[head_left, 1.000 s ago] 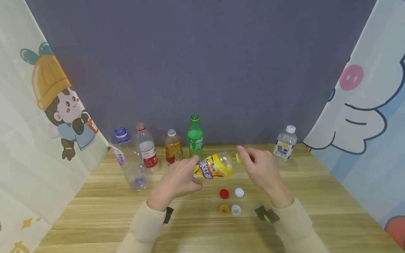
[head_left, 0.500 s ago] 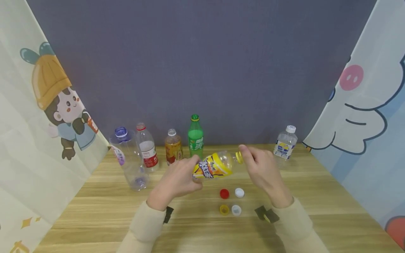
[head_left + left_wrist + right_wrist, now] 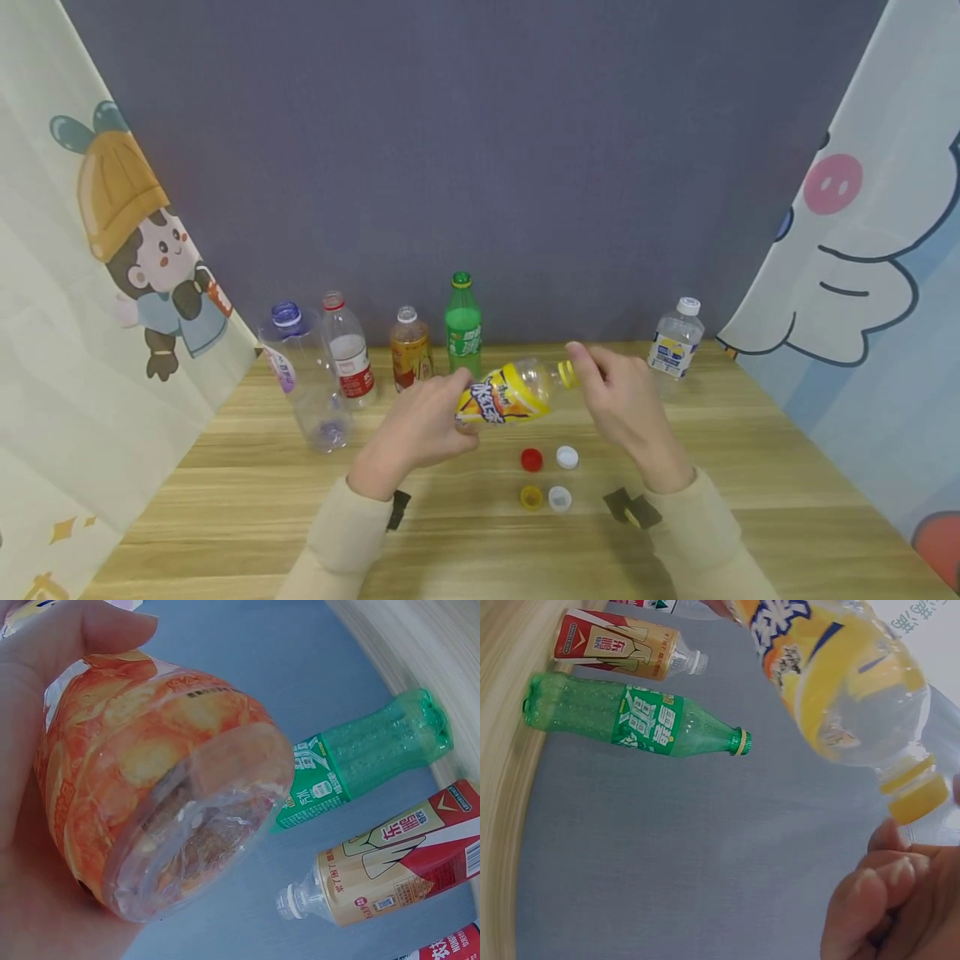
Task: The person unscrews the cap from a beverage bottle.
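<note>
A clear plastic drink bottle [image 3: 504,397] with a yellow and orange label lies sideways in the air above the table. My left hand [image 3: 420,421] grips it around its lower body; the left wrist view shows the bottle's base [image 3: 202,832] facing the camera. On the neck at the right end is a yellow cap [image 3: 919,799]. My right hand [image 3: 626,404] is at this cap with curled fingers, the thumb on its far side and a fingertip [image 3: 887,834] right under its edge.
Along the back stand a purple-necked bottle [image 3: 322,400], a red-labelled one [image 3: 351,358], an amber-labelled one [image 3: 412,354] and a green one [image 3: 463,325]. A white-capped bottle [image 3: 675,342] stands right. Red [image 3: 532,460], yellow [image 3: 531,497] and white caps [image 3: 567,457] lie in front.
My right hand and thumb have shifted slightly at the neck, so more of the yellow cap shows than a second ago. The left hand and the bottle have stayed almost still.
</note>
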Demonstrator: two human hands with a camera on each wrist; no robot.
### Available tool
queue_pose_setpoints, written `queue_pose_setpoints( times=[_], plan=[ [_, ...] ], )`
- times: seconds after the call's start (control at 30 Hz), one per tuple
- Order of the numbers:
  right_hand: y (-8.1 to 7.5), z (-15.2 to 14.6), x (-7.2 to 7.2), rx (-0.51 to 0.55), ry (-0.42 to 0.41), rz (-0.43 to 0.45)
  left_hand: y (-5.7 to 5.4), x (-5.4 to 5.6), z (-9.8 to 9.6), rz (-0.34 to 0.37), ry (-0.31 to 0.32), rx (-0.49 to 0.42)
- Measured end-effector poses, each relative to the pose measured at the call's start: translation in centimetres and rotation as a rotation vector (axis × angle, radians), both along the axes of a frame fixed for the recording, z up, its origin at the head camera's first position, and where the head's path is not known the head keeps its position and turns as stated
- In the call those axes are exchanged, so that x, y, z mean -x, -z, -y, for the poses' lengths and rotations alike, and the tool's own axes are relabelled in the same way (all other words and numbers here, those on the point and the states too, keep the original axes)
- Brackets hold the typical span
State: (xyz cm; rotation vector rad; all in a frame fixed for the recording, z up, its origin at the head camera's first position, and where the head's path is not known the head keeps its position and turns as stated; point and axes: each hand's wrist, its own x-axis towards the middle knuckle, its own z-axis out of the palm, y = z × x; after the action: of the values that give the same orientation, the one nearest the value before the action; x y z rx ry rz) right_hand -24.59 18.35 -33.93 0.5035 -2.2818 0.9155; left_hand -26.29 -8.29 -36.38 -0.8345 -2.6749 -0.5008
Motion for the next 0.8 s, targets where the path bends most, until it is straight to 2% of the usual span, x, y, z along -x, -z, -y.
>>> queue_pose_setpoints(
  times=[0.1, 0.37, 0.47, 0.67, 0.8],
  plan=[
    [-0.04, -0.01, -0.02, -0.013, 0.010, 0.025, 0.01, 0.01, 0.02, -0.008, 0.000, 0.006],
    [0.07, -0.11, 0.17, -0.011, -0.082, -0.031, 0.01, 0.02, 0.16, -0.033, -0.001, 0.014],
    [0.01, -0.06, 0.09, -0.002, -0.068, 0.000, 0.01, 0.01, 0.16, -0.022, -0.003, 0.007],
    [-0.14, 0.03, -0.05, -0.005, 0.022, 0.100, 0.06, -0.01, 0.12, -0.012, -0.004, 0.004],
    [-0.11, 0.02, 0.03, -0.017, 0.002, 0.082, 0.08, 0.01, 0.12, -0.019, -0.004, 0.004]
  ],
)
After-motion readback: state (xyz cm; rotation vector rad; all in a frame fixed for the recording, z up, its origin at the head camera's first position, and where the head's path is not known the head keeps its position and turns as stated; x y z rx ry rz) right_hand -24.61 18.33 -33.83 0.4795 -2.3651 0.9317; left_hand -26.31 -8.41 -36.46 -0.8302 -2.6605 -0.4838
